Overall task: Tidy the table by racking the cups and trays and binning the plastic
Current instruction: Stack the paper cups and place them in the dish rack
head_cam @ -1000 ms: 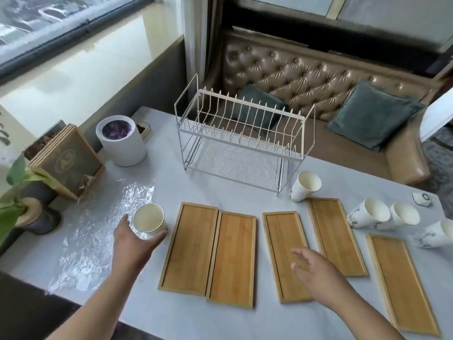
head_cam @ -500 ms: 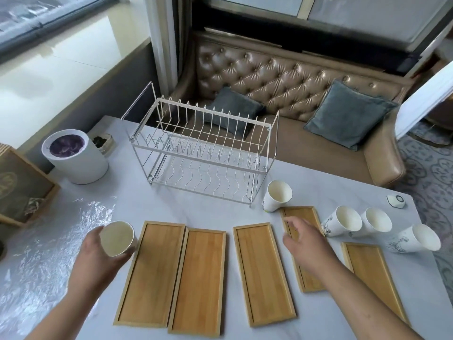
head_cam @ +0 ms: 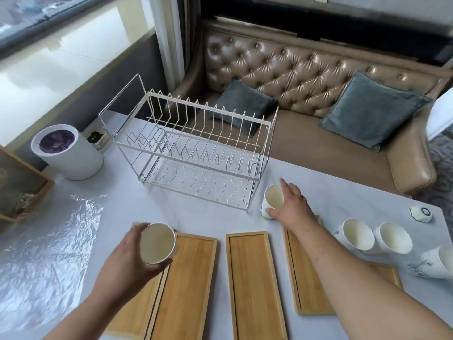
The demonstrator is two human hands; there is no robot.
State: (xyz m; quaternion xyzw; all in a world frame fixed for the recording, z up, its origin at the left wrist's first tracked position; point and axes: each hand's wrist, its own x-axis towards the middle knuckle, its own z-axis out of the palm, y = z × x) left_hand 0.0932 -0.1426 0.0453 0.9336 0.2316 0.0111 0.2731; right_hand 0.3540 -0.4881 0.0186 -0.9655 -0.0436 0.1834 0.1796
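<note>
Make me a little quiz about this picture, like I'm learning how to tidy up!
1. True or false: the wire rack already has cups in it.
2. What does the left hand hold? A) a paper cup B) a spoon C) a plate
3. Fill the gap: the right hand grips a second cup beside the rack. Further right, ___ loose cups lie tipped over on the table.

Key: 1. False, the rack is empty. 2. A. 3. Three.
</note>
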